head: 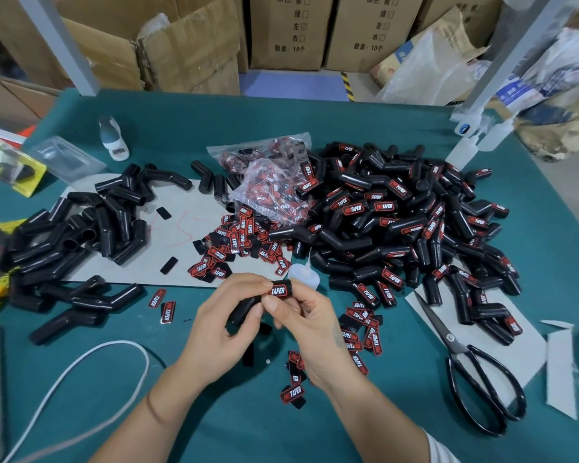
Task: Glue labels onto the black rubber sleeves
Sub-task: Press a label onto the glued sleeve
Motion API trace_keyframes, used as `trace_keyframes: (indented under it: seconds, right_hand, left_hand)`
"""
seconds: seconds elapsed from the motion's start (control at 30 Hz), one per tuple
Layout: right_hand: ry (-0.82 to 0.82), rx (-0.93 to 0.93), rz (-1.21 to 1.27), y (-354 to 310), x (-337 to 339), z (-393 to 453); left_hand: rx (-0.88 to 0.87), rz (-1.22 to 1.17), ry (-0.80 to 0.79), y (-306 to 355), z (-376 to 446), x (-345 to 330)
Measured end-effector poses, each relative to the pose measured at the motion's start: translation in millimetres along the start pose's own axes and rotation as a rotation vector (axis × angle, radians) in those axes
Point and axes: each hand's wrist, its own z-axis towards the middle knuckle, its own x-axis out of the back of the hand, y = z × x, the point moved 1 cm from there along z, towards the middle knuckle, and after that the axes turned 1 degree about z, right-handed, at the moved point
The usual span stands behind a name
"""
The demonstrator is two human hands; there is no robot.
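Observation:
Both hands hold one bent black rubber sleeve (244, 309) above the green table, near its front middle. My left hand (221, 325) grips its lower end. My right hand (301, 319) pinches the upper end, where a red and black label (277, 290) sits on the sleeve. Behind the hands stands a small white glue bottle (303, 274). Unlabelled sleeves (91, 228) lie heaped at the left. Labelled sleeves (398, 222) form a big pile at the right. Loose labels (234, 245) are scattered in the middle and under my right wrist.
Black scissors (475, 372) lie at the right front. A plastic bag of labels (274, 182) sits mid-table on grey cardboard (181, 228). A white cord (81, 372) curves at the left front. More bottles (114, 138) stand at the back; cardboard boxes (188, 51) line the far edge.

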Motion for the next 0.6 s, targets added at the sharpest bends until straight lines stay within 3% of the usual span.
trace_keyframes:
  seconds: [0.6]
  right_hand:
    - [-0.059, 0.015, -0.005, -1.9, -3.2, -3.3]
  left_hand:
    - [0.079, -0.100, 0.070, 3.0, 0.1, -2.3]
